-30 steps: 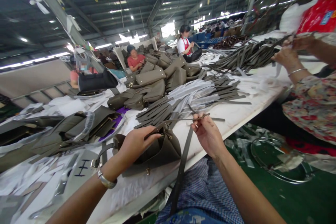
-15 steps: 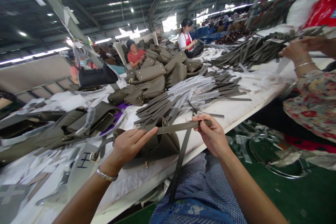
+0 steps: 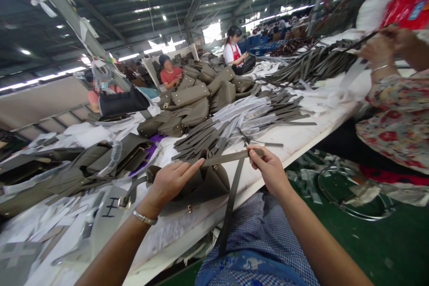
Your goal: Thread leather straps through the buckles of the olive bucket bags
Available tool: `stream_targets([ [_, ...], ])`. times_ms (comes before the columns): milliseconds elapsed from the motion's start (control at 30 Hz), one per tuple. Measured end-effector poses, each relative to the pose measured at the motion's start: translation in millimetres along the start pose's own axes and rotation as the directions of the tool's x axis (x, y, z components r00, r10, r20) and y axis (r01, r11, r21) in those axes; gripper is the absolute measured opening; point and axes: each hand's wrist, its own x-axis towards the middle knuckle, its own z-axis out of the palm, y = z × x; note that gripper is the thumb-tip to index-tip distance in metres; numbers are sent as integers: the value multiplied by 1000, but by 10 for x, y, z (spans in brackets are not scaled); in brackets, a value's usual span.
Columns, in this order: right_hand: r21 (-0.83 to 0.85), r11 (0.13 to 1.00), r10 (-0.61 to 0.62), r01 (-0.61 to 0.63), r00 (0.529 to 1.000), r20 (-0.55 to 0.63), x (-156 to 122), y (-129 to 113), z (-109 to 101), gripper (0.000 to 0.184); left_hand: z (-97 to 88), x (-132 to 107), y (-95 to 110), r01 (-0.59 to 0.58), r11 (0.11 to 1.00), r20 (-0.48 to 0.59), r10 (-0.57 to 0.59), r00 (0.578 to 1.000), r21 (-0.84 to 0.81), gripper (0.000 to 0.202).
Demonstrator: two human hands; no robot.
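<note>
A narrow grey-brown strap is stretched between my two hands above the table edge. My left hand grips its left end, forefinger laid along it. Thumb and fingers of my right hand pinch the other end. Beneath the strap lies a grey-brown handbag with a small gold-coloured fitting. A second, darker strap with holes hangs from the table over my lap.
Behind my hands lie a pile of loose straps, partly in clear film, and a heap of bags. More bags lie left. At right, a co-worker's hands handle a strap. A metal ring is near the floor.
The view has shifted slightly. My right hand has moved a little along the strap's right end, while my left hand keeps its grip. The co-worker's hands at right have risen.
</note>
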Motion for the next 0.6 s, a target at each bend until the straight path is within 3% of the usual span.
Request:
stream_targets([
  [233,124,988,99,-96,995,-24,-30,29,-37,27,150,52,-27,-32,999,48,34,998,-34,43],
  [400,289,953,100,-94,995,-4,-112,-121,22,21,98,85,7,163,958,101,-143,985,-234,32],
  [500,266,961,108,-70,986,-130,-100,-84,20,32,33,142,18,364,853,259,-280,924,-375,37],
  [600,149,988,60,-31,979,-194,55,125,-73,27,-26,195,-19,585,709,434,-417,799,-394,42],
])
